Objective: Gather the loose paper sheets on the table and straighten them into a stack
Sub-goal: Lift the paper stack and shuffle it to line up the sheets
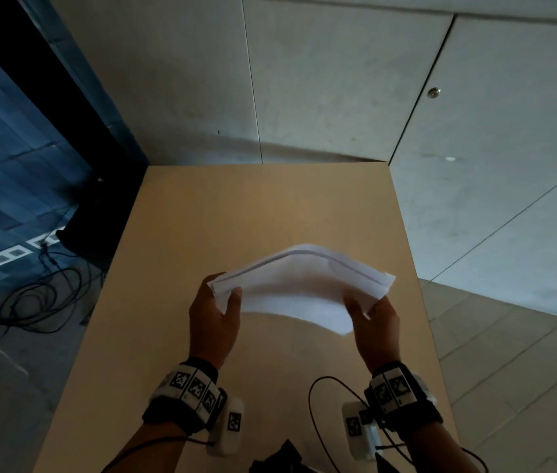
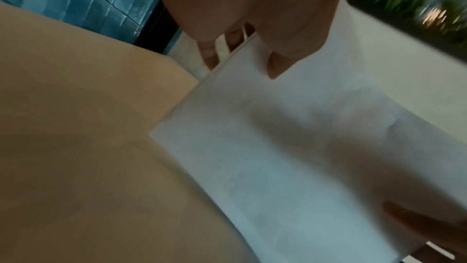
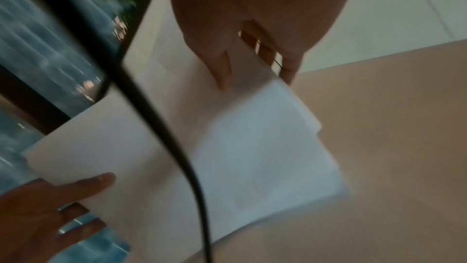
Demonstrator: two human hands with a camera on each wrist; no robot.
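Note:
A bundle of white paper sheets (image 1: 299, 285) is held up over the light wooden table (image 1: 236, 206), bowed upward in the middle. My left hand (image 1: 217, 302) grips its left end, thumb on the near face and fingers behind. My right hand (image 1: 372, 310) grips the right end the same way. The sheet edges are uneven at the top and right. In the left wrist view the paper (image 2: 290, 147) runs from my left hand (image 2: 252, 47) toward the other hand. The right wrist view shows the paper (image 3: 240, 147) under my right hand (image 3: 252, 57).
The table stands against a pale grey wall (image 1: 338, 80). Left of it are a dark post (image 1: 92, 138), a blue tiled floor and tangled cables (image 1: 24, 302). A black cable (image 1: 324, 421) loops near my right wrist, and a dark object (image 1: 277, 459) lies at the near edge.

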